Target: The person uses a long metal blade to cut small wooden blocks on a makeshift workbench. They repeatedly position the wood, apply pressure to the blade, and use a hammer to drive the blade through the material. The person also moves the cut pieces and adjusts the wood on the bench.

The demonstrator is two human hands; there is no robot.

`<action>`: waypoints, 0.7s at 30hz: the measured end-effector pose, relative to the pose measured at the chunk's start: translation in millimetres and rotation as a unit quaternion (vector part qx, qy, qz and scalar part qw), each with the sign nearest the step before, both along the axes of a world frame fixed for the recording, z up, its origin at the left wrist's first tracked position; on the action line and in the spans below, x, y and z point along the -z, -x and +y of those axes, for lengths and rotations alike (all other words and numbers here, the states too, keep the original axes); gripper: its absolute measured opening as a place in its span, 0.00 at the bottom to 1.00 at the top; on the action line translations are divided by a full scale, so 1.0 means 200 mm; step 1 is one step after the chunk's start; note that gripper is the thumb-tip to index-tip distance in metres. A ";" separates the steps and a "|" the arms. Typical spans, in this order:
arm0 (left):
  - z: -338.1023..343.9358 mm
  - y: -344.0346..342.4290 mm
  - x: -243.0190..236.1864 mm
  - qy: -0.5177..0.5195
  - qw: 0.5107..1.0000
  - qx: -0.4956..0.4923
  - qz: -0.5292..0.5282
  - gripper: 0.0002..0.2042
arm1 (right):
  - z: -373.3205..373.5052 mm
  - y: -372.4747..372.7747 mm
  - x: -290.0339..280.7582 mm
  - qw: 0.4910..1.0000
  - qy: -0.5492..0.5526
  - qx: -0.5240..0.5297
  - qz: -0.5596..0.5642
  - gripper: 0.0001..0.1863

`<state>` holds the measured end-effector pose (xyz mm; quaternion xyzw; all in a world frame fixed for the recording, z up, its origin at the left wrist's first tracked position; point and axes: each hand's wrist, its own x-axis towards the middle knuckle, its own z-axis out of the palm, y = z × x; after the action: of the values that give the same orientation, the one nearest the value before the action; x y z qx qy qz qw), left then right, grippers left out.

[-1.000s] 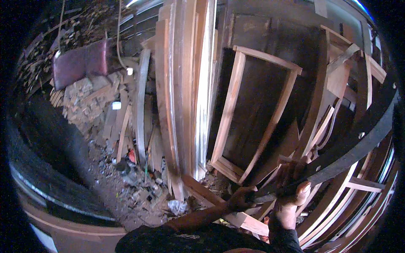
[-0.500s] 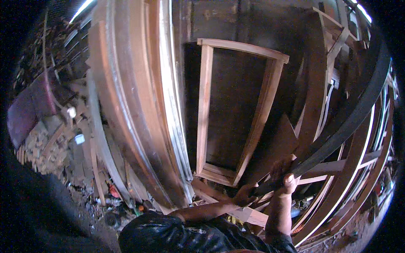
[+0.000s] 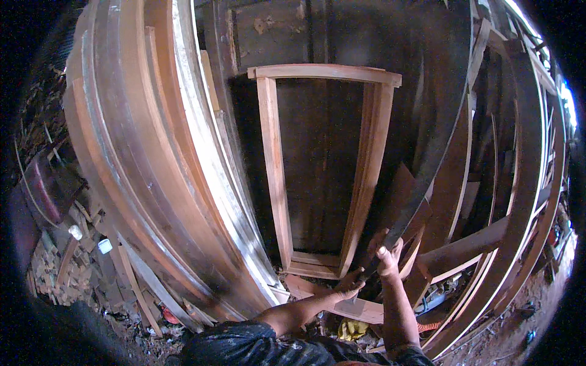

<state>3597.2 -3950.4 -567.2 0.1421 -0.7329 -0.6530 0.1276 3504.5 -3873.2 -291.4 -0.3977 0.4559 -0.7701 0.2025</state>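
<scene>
Both my hands grip a long dark wooden board (image 3: 410, 210), which slants up and away to the right. Its upper part blends into the dark background. My right hand (image 3: 389, 255) is wrapped round it, thumb on top. Lower down, my left hand (image 3: 350, 285) closes on the board near its bottom end; some of its fingers are hidden. Just beyond my hands, a pale wooden frame (image 3: 272, 165) stands upright, narrow and rectangular, against a dark panelled surface (image 3: 317, 146).
Tall planks (image 3: 165, 152) lean close together on the left. More boards and frames (image 3: 519, 201) stand on the right. Wood offcuts (image 3: 55, 268) are heaped at far left. A yellow cloth-like item (image 3: 352, 329) and an orange coiled hose (image 3: 429, 327) lie low near my arms.
The board has swung from a strong rightward lean to a steeper angle, and my hands have moved left with it in view. My view has also turned somewhat to the right.
</scene>
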 end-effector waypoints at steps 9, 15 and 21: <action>-0.43 0.02 0.31 0.190 0.980 -0.052 -0.040 0.39 | -0.45 0.12 0.37 0.996 0.036 -0.021 -0.076 0.25; -0.33 0.23 -0.15 0.158 0.978 -0.040 -0.129 0.28 | -0.45 0.36 0.26 0.989 -0.061 0.136 -0.021 0.23; -0.73 -0.17 0.12 0.159 0.979 -0.123 -0.031 0.19 | -0.89 0.25 0.25 0.952 -0.044 0.253 0.168 0.20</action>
<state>3631.8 -4096.1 -590.8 0.2295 -0.8080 -0.5023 0.2055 3454.1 -4051.7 -341.9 -0.3837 0.6023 -0.6973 -0.0609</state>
